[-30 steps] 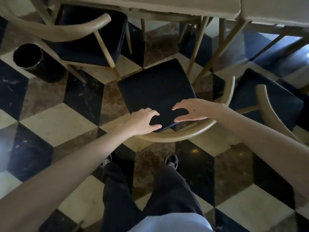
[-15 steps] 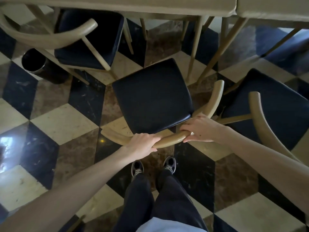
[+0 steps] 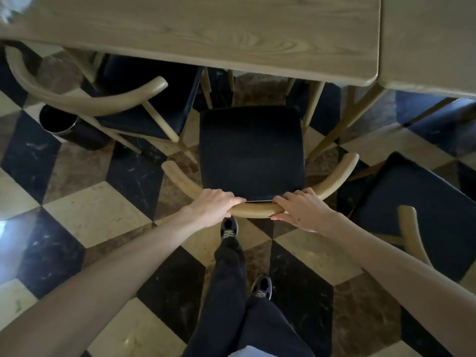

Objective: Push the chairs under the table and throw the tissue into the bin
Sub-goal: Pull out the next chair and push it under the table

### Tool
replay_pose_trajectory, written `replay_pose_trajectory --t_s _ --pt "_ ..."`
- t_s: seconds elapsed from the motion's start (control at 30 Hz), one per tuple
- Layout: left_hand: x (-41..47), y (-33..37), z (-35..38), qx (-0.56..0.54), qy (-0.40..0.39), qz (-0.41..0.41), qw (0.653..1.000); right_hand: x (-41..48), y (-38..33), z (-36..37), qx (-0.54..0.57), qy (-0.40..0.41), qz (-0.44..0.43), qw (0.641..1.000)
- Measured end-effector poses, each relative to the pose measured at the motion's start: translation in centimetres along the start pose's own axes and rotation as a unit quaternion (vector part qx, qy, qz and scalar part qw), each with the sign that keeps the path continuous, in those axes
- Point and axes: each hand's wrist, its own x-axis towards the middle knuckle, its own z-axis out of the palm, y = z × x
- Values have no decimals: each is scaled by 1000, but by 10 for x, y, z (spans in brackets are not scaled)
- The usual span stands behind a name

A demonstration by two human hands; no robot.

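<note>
We grip the chair (image 3: 251,150) backrest w/ both hands: left hand (image 3: 212,207) and right hand (image 3: 300,210) curled round it. Seat sits just short of the table (image 3: 206,29) (bin (image 3: 58,122) far left).

Both arms extended forward, left hand (image 3: 213,206) and right hand (image 3: 302,211) curled, gripping.

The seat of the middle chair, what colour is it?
Dark navy, almost black, on the square padded seat; the head view shows it.
</note>
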Motion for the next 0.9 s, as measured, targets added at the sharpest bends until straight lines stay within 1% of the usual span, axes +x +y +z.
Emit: replay_pose_trajectory --t_s 0.1,0.2,0.4,0.6,0.9 --pt "24 -36 -27 10 11 23 1000 29 9 -23 11 10 28 999" --pt "47 -70 -44 24 25 44 998 59 20 -49 35 -9 54 998" --pt "86 -122 -74 25 57 69 996 102 42 -94 80 -13 79 994" --pt "106 -148 -89 45 55 78 994 125 52 -114 92 -22 88 992" --pt "116 -153 -93 42 27 102 994 125 58 -111 75 -22 92 993"
